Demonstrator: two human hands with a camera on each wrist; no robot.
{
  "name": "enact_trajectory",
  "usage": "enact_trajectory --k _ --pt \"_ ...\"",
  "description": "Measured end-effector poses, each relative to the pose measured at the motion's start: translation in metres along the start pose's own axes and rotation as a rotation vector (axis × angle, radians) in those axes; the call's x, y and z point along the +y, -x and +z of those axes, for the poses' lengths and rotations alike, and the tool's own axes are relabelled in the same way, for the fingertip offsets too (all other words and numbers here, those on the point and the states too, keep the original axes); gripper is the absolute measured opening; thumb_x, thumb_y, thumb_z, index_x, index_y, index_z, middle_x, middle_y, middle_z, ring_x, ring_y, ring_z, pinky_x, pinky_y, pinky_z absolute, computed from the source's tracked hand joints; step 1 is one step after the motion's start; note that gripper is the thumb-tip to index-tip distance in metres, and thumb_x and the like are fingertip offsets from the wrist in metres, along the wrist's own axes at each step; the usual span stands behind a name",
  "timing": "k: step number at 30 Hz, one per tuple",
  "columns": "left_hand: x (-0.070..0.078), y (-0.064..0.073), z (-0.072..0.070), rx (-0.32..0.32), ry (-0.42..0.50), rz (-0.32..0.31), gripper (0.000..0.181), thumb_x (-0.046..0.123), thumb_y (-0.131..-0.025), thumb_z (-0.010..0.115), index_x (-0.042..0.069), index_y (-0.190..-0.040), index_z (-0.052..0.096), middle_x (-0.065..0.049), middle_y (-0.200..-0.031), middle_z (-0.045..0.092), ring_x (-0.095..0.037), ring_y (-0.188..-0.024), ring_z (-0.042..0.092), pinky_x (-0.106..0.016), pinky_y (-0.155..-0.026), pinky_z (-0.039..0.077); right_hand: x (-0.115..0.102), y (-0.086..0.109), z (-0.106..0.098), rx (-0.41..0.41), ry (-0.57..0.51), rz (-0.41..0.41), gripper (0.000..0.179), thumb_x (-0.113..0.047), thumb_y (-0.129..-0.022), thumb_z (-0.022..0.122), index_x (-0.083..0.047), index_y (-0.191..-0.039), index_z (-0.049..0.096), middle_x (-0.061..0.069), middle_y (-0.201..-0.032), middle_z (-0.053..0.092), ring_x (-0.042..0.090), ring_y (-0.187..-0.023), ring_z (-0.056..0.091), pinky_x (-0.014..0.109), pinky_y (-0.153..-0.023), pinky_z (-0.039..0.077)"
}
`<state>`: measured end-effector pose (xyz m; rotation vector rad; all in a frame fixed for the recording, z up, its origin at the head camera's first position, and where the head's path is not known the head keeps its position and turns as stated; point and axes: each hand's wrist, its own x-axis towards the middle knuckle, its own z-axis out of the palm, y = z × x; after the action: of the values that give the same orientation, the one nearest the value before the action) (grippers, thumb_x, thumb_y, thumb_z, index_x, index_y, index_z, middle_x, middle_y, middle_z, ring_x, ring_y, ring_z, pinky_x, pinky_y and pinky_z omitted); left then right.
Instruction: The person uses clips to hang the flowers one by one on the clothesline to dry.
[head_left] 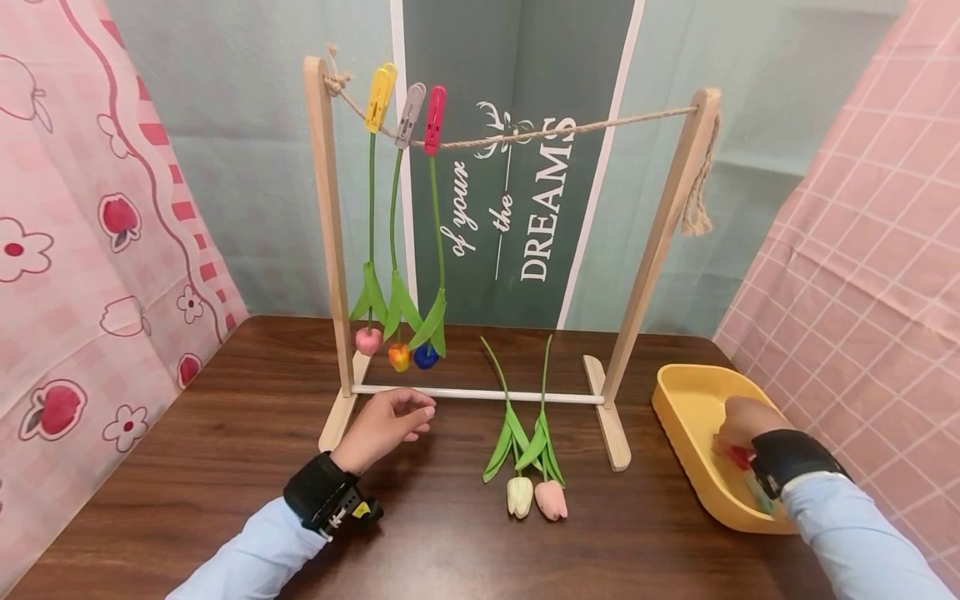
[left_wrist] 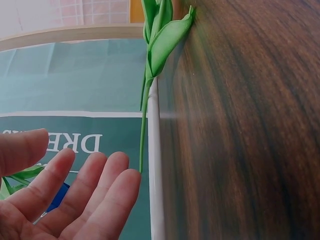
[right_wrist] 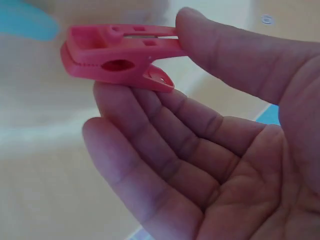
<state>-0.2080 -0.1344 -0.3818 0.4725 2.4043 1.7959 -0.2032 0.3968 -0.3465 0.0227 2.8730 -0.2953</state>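
Observation:
Inside the yellow tray, at the right of the table, my right hand pinches a red clothespin between thumb and fingers. My left hand hovers over the table by the rack's white bar, fingers loosely bent and holding nothing. Behind it, three tulips hang upside down from the rope: a pink one under a yellow clothespin, an orange one under a grey clothespin, and a blue one under a red-pink clothespin.
A white tulip and a light pink tulip lie on the brown table, their stems crossing the rack's bar. Wooden posts stand at either end of the rope. A blue-green item shows in the tray. Curtains surround the table.

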Motion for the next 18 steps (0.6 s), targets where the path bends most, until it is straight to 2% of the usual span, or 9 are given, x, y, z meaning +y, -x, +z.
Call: enact_trajectory --k 3,9,14,18 --pt "0.0 0.0 0.0 0.002 0.002 -0.004 0.026 0.011 -0.095 0.063 -0.009 -0.11 0.064 -0.024 -0.099 0.067 -0.037 -0.087 0.068 -0.041 -0.071 0.058 -0.004 0.001 -0.005 -0.005 -0.012 -0.02 0.029 -0.005 -0.076 0.058 -0.004 -0.048 0.062 0.001 -0.044 0.053 0.013 -0.041 0.049 0.025 -0.043 0.04" --pt "0.0 0.0 0.0 0.003 -0.002 -0.006 0.026 0.012 -0.095 0.063 -0.009 -0.11 0.064 -0.024 -0.099 0.067 -0.036 -0.087 0.068 -0.038 -0.07 0.058 -0.01 0.002 -0.014 0.038 0.01 -0.063 0.043 -0.017 -0.085 0.059 -0.008 -0.044 0.061 -0.003 -0.043 0.051 0.013 -0.042 0.043 0.025 -0.045 0.031" --pt "0.0 0.0 0.0 0.004 -0.003 -0.004 0.026 0.012 -0.095 0.064 -0.009 -0.11 0.064 -0.024 -0.099 0.067 -0.036 -0.087 0.068 -0.038 -0.07 0.058 -0.016 0.006 -0.026 0.116 0.038 -0.136 0.048 -0.022 -0.09 0.058 -0.011 -0.043 0.06 -0.006 -0.043 0.048 0.013 -0.044 0.039 0.027 -0.048 0.028" --pt "0.001 0.0 0.001 0.003 -0.003 0.003 0.026 0.012 -0.095 0.064 -0.009 -0.11 0.064 -0.024 -0.099 0.066 -0.037 -0.087 0.068 -0.038 -0.07 0.058 -0.029 0.018 -0.036 0.192 -0.04 -0.114 0.046 -0.022 -0.092 0.057 -0.009 -0.048 0.059 -0.005 -0.047 0.048 0.014 -0.047 0.039 0.028 -0.049 0.027"
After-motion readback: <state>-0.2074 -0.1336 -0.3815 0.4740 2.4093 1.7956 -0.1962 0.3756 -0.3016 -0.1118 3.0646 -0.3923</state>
